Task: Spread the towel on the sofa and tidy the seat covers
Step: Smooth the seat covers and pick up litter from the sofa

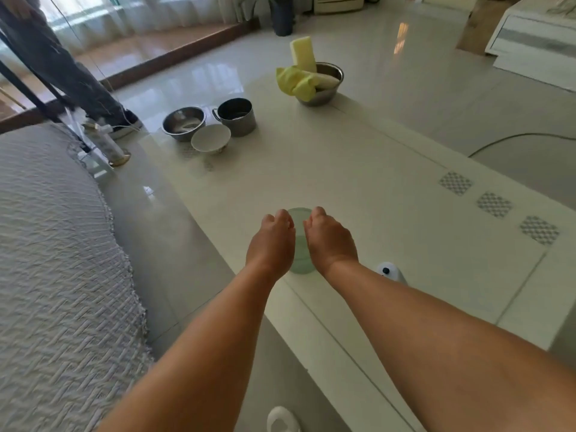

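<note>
Both my hands, left (270,241) and right (330,238), curl round a pale green cup (300,244) near the table (343,169) edge; sofa cover (53,244) lies left, towel's nowhere visible, aisle between open.

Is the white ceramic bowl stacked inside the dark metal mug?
No, the white ceramic bowl sits on the white table in front of the dark metal mug, beside a steel bowl.

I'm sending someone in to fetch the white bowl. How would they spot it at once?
On the long white table, look to the far end near the sofa. Three vessels cluster there: a steel bowl, a steel pot, and the white bowl in front, the only non-metal one.
</note>
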